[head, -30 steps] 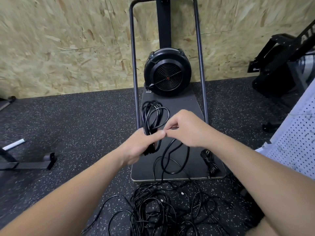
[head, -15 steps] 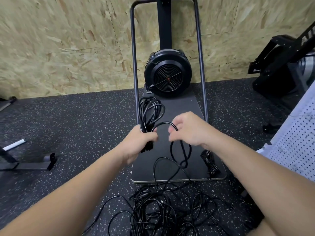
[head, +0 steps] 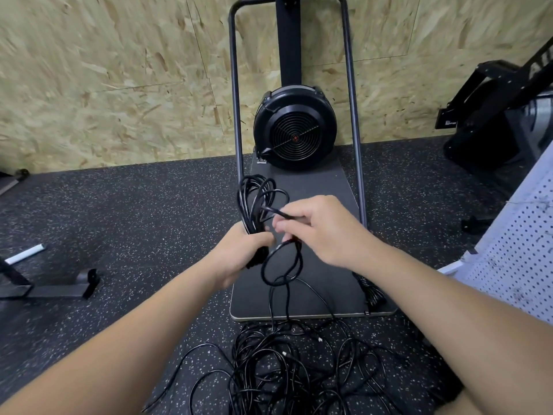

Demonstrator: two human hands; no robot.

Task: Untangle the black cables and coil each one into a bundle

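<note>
My left hand [head: 239,253] grips the waist of a black cable coil [head: 254,199], whose loops stand up above my fist. My right hand [head: 323,232] pinches the free run of the same black cable just right of the coil. From that hand the strand [head: 281,271] loops down and trails to the tangled black cable pile [head: 299,369] on the floor in front of me. A small finished black bundle [head: 371,290] lies on the right side of the dark platform.
A dark platform [head: 323,187] with a black fan drum [head: 294,131] and a metal frame [head: 354,115] stands against the chipboard wall. Black gym gear [head: 493,115] is at the right, a white perforated panel [head: 520,241] nearer right, a metal foot [head: 59,287] at left.
My right hand has carried the cable strand up and left toward the top of the coil, laying on another loop. My left hand has kept its grip in about the same place.
</note>
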